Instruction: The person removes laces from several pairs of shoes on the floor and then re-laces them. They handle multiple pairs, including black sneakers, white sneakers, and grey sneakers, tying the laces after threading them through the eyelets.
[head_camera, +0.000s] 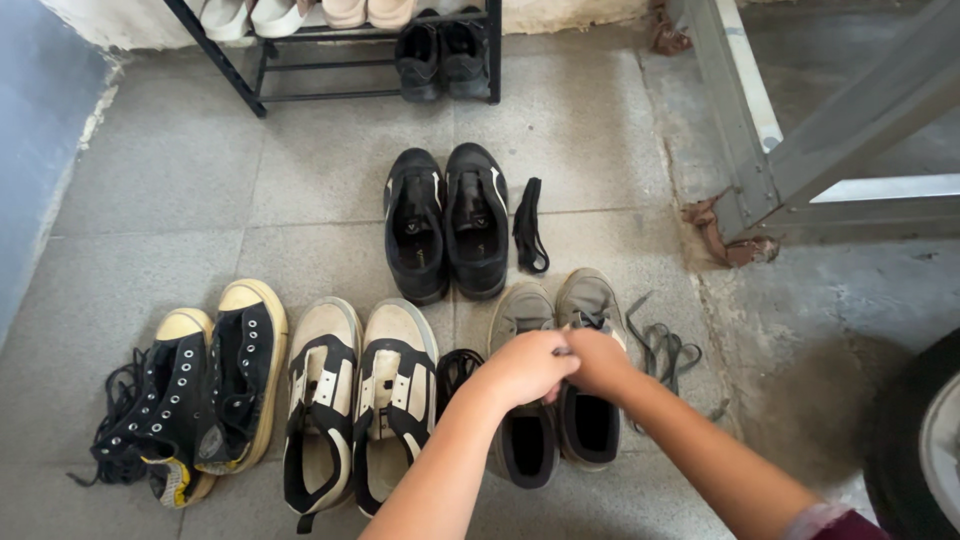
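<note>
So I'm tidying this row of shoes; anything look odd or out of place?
Yes: laces lie pulled out beside their shoes, a folded black lace by the black trainers and a loose grey lace by the grey sneakers.

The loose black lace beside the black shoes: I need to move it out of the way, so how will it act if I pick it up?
The black lace lies folded in a limp loop on the floor, so it will probably droop and unfold when lifted. It looks thin and flat, likely very light. It should not roll, though its ends may trail or snag.
</note>
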